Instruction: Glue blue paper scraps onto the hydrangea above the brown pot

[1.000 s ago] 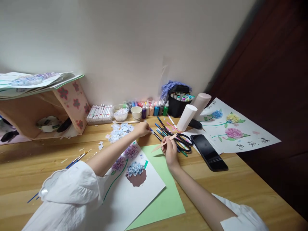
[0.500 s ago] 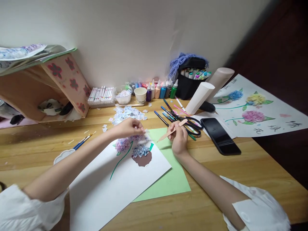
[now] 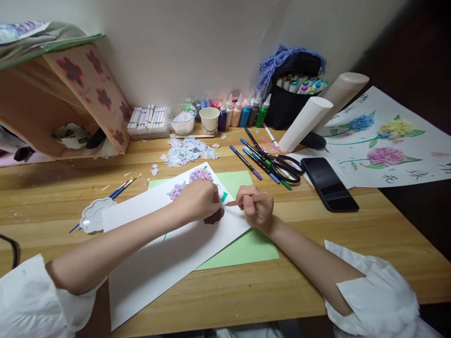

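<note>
My left hand (image 3: 200, 199) is closed in a pinch over the white sheet (image 3: 148, 277), with a small pale paper scrap (image 3: 222, 205) at its fingertips, mostly hidden. Beneath it shows part of a dark brown round patch (image 3: 214, 218); my fingers cover the rest. My right hand (image 3: 259, 209) grips a pointed wooden craft stick (image 3: 260, 197), its tip meeting the scrap by my left fingertips. Pink-purple flowers (image 3: 200, 174) made of paper bits stand on the sheet above my left hand. Green paper (image 3: 243, 253) lies under the white sheet.
Loose paper scraps (image 3: 188, 152) lie behind the sheet. Scissors (image 3: 287, 169) and several pens are at the right, beside a black phone (image 3: 329, 184). Paint bottles (image 3: 244, 112), a paper cup (image 3: 209, 119) and markers (image 3: 148, 119) line the wall. A white palette (image 3: 95, 215) sits left.
My left hand has come down and nearer, from the upper flowers to the brown patch. My right hand has brought the stick's tip left and down to it. The view has shifted slightly.
</note>
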{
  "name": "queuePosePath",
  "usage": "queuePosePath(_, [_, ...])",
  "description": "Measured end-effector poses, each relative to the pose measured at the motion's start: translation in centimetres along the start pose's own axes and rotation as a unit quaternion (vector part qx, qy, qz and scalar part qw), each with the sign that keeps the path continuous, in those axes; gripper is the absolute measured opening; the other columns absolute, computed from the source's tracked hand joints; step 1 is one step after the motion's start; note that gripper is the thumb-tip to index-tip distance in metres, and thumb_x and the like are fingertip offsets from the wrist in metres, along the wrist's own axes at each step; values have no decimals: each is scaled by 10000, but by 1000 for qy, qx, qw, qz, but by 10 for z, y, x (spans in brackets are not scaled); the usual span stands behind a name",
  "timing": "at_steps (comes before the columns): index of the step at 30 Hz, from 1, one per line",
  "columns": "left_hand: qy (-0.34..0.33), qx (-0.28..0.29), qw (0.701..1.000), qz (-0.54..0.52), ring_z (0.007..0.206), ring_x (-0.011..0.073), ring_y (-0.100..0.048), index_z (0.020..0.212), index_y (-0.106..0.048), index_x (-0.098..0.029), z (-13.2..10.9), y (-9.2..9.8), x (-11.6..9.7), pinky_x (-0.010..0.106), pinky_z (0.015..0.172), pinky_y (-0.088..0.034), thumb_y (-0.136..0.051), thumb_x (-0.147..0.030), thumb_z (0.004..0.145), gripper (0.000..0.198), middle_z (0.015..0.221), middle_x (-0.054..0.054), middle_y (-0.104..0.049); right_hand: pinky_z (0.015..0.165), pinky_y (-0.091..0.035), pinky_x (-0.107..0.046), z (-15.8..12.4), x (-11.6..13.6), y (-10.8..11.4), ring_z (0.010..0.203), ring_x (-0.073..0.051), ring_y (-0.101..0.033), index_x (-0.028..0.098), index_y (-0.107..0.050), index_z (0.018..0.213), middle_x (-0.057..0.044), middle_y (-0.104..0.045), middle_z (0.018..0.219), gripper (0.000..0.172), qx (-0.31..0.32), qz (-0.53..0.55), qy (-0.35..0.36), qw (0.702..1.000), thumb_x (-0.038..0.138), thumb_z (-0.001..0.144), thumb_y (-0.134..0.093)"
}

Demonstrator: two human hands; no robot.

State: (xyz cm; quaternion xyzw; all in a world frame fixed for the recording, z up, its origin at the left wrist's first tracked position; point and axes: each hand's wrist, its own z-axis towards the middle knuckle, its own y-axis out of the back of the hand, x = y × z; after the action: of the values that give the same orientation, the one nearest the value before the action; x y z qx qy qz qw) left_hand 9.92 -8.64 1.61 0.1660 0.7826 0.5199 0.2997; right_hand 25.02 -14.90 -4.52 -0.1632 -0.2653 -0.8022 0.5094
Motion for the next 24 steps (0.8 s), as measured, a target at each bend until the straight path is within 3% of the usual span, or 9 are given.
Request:
queuePosePath(8, [12,0,997,82,703,227,-603,663,-656,-203,0,1,-5,269,506,-320,-534,-247,696,134,682,62,-658,488,-417,-220,4,-6,-4,513,-110,-517,216,-445,779,-3,-592,621,180,37,-62,83,994,96,901,-387])
queuePosePath(12, [9,8,996,93,704,244,-601,660,-645,-196,1,4,-5,285,518,-339,-517,-259,708,150,687,74,-651,500,-433,-221,4,-7,-5,548,-116,-555,218,-467,797,-7,-609,643,173,48,-57,78,994,114,910,-388])
queuePosePath(16, [9,-1,997,83,786,268,-593,782,-633,-179,-10,6,-5,302,571,-374,-531,-275,749,144,769,90,-652,513,-448,-231,3,-8,-5,558,-120,-581,238,-500,773,2,-621,655,204,74,-56,34,995,166,922,-380])
queuePosePath(19, [-57,-6,996,65,801,246,-570,825,-588,-177,-31,-4,-6,310,606,-391,-475,-284,840,156,817,87,-640,526,-458,-245,1,-10,-5,563,-125,-583,246,-500,761,-1,-623,661,217,86,-56,4,995,203,928,-369])
queuePosePath(22, [-174,43,982,54,814,219,-543,839,-551,-172,-51,-23,-4,321,672,-421,-405,-297,908,205,880,86,-627,537,-462,-249,0,-11,-5,571,-123,-583,244,-481,758,-4,-621,676,208,93,-48,-11,994,203,927,-368])
queuePosePath(24, [-212,77,972,61,826,217,-529,843,-535,-161,-58,-35,-3,333,702,-432,-377,-312,931,236,916,97,-615,537,-456,-241,1,-11,-6,555,-113,-573,240,-466,760,4,-611,675,196,98,-35,-20,994,183,924,-375])
